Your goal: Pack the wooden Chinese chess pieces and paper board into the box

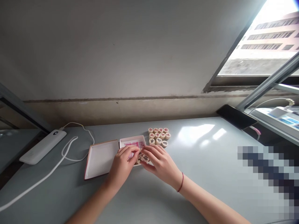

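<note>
Your left hand (122,163) and right hand (158,163) cover the near half of the box (133,143), so you cannot tell how many discs (143,158) lie under your fingers, or whether any are gripped. The marks on the discs are too small to read. A pixelated block (268,180) hides the table's right side. The cable (35,183) runs off the left edge, and both forearms are cut off below.

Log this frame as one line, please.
left hand and right hand on chess pieces in box | lid beside
</note>
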A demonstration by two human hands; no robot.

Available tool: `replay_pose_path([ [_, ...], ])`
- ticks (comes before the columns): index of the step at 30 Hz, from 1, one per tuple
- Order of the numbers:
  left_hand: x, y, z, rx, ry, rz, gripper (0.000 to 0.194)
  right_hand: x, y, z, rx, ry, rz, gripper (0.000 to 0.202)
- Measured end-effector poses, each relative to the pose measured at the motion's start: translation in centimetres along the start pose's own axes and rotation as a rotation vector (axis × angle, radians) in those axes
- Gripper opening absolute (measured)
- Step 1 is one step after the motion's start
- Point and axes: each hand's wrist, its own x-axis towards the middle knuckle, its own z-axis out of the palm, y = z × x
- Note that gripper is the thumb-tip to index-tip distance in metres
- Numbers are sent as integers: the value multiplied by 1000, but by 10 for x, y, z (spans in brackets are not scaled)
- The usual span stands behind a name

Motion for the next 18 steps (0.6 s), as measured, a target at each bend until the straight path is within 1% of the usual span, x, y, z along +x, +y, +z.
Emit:
replay_pose_path([
  [2, 0, 4, -1, -43, 12, -44, 9, 0, -1, 1, 6, 45, -21, 21],
  [7, -3, 8, 0, -104, 0, -100, 9, 0, -5, 4, 27, 100, -55, 23],
  [9, -3, 6, 1, -102, -29, -96, 11, 1, -6, 4, 33, 109, -69, 21],
  [11, -4, 2, 1, -49, -56, -57, 14, 3, -2, 1, 18, 116, -44, 18],
  [13, -5, -5, 2, 59, -79, 13, 18, 3, 8, -8, -8, 116, 37, 17],
  [15, -6, -10, 1, 175, -105, 78, 23, 1, 23, -22, -41, 95, 157, 15],
  [18, -8, -14, 1, 269, -184, 107, 24, -5, 49, -43, -133, 13, 351, 12],
])
